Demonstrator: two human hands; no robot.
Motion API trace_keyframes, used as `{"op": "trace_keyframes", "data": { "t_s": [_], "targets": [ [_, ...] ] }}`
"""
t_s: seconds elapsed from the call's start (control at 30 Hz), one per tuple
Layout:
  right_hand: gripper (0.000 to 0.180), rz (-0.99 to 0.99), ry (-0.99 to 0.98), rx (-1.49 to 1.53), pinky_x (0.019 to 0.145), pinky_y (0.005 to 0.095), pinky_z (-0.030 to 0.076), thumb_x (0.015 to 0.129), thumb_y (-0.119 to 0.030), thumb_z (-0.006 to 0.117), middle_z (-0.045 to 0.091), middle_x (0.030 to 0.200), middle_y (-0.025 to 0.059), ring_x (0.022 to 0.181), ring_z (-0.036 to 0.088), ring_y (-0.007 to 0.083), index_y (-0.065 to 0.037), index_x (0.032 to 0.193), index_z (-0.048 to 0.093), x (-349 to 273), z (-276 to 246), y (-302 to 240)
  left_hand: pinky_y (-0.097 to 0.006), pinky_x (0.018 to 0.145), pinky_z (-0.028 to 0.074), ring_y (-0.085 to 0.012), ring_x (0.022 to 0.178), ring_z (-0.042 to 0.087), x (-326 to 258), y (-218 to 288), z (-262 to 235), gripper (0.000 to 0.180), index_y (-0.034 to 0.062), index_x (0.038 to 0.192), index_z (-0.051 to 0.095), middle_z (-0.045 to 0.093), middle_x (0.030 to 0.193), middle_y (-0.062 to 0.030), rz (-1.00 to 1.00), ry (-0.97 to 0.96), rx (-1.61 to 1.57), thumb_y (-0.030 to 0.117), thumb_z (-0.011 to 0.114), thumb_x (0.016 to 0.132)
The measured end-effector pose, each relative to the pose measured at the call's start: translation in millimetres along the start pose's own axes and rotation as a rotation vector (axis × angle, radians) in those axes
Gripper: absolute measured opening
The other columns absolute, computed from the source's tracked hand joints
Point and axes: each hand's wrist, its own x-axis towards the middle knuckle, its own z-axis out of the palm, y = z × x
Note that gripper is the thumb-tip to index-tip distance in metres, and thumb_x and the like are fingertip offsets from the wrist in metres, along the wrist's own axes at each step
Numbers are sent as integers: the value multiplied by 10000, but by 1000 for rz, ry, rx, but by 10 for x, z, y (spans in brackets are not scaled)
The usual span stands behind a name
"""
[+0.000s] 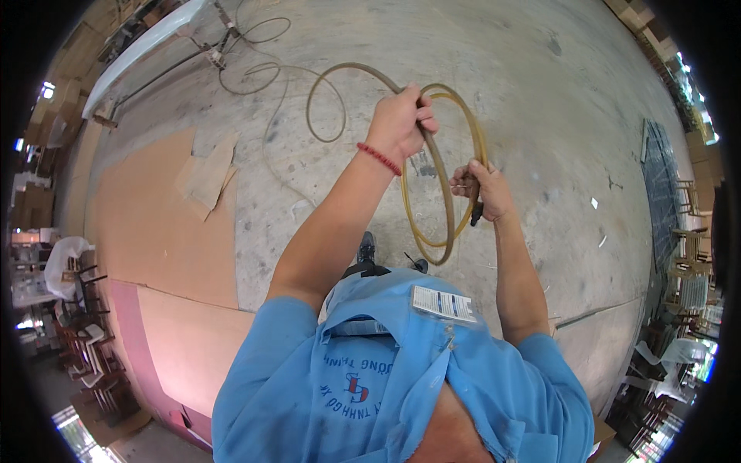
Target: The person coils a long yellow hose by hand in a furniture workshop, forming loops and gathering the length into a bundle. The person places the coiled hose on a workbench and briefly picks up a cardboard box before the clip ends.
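**Blue shirt nearest, looped hose in both hands**

In the head view, the blue shirt (309,363) lies closest to the camera, with a badge (442,302) on it. Beyond it, both forearms reach forward. The left hand (401,122) has its fingers wrapped around a brownish-yellow hose (442,166) at the upper part of the coil. The right hand (488,190), lower and to the right, has its fingers closed on the hose just above a black end piece (476,214); how firmly they press cannot be told. The coil hangs between and below the two sets of fingers, over the concrete floor (556,154).

To the left of the left fingers, another loop curves away, and a thinner-looking length runs on toward a frame (217,56). That length could catch there if the hose were pulled sharply. The loops at the left fingers could slip or cross if that grip loosened. The coil's lowest bend shows near the right shoe (420,265), below the fingers; a dropped loop could tangle a foot. The stiff-looking hose might also spring open if the right fingers let the end go.
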Motion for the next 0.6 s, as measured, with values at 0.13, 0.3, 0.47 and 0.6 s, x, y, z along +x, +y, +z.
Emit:
{"op": "trace_keyframes", "data": {
  "t_s": [0.13,0.3,0.47,0.6],
  "targets": [
    [236,108,-171,121,720,413,577,922,-252,533,632,918,187,813,661,280,-23,975,514,-256,279,-89,-277,468,353,-126,557,371,213,-41,42,124,15,941,382,434,810,-84,-12,89,-10,135,403,967],
    [229,164,-167,199,653,383,583,921,-262,541,641,864,167,732,666,247,-50,1000,510,-426,324,-162,-296,482,373,-136,558,389,497,-97,24,139,19,931,396,432,798,-75,-61,140,56,151,392,975],
    [227,136,-237,190,576,351,568,918,-291,552,637,775,120,628,641,195,-81,988,501,-402,270,-164,-305,505,424,-149,599,469,463,-196,145,226,10,783,500,480,703,-63,29,-6,399,188,517,922],
    [240,166,-160,27,573,344,564,933,-295,529,635,772,122,620,638,196,-71,998,476,-448,295,-262,-288,511,427,-128,584,487,210,-363,98,249,5,790,581,547,708,-52,34,-55,760,245,617,848]
  ]
}}
